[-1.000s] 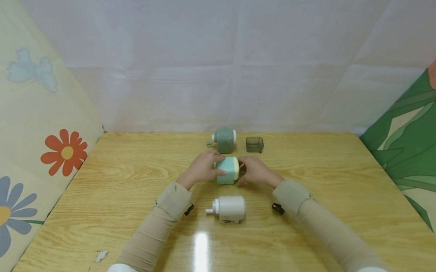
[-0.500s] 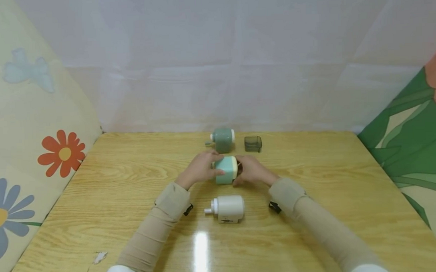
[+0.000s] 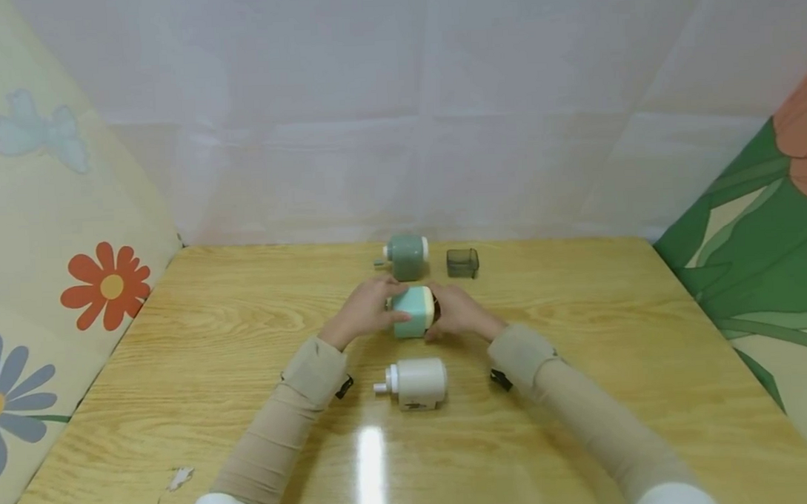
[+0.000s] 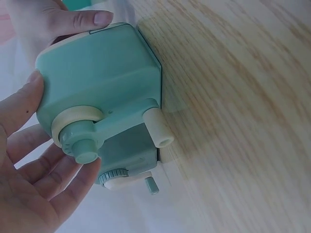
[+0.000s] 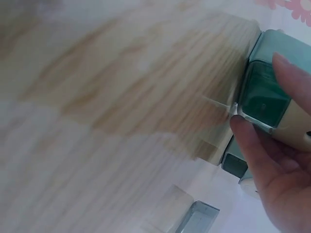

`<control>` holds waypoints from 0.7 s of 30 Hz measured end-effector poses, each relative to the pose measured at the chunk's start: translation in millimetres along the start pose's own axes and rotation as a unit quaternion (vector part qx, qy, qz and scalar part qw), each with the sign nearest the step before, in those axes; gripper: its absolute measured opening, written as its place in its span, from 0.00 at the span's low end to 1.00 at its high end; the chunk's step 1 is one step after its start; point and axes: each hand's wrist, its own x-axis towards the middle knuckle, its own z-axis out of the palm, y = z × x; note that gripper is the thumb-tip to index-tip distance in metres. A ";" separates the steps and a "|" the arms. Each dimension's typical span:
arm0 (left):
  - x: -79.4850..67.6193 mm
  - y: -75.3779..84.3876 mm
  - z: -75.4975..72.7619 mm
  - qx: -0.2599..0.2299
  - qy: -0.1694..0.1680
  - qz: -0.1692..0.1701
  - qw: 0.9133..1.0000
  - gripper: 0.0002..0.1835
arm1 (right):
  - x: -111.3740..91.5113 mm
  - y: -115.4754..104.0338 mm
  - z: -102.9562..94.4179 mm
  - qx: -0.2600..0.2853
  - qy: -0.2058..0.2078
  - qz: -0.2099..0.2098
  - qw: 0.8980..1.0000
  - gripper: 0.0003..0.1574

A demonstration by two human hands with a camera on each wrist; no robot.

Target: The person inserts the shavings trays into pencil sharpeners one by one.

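Note:
A mint-green hand-crank pencil sharpener (image 3: 411, 311) with a cream rim lies between my hands in the middle of the table. In the left wrist view its crank (image 4: 129, 121) faces the camera. My left hand (image 3: 370, 306) grips the body, thumb on one side and fingers spread near the crank. My right hand (image 3: 460, 310) holds the opposite end. Per the right wrist view, its thumb and forefinger (image 5: 248, 141) sit around the clear green shavings drawer (image 5: 265, 97), which is in the body. The right palm hides part of that end in the head view.
Behind stands a dark green pencil sharpener (image 3: 407, 257), with a loose smoky clear drawer (image 3: 462, 263) to its right. A cream pencil sharpener (image 3: 420, 383) lies nearer, between the forearms. The wooden table (image 3: 244, 287) meets a pale cloth backdrop (image 3: 321, 173).
My right hand has come slightly closer to the mint-green pencil sharpener's end. The left hand keeps its grip. The whole head view has drifted a little.

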 end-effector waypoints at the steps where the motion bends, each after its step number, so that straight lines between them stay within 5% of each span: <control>1: -0.3 0.4 0.0 0.000 -0.001 -0.001 1.000 0.29 | -0.4 -0.4 0.0 -0.002 -0.002 0.002 1.000 0.45; 21: 5.7 6.7 -8.6 0.010 -0.048 -0.036 0.998 0.29 | 0.4 3.7 -2.4 0.005 -0.017 -0.010 1.000 0.44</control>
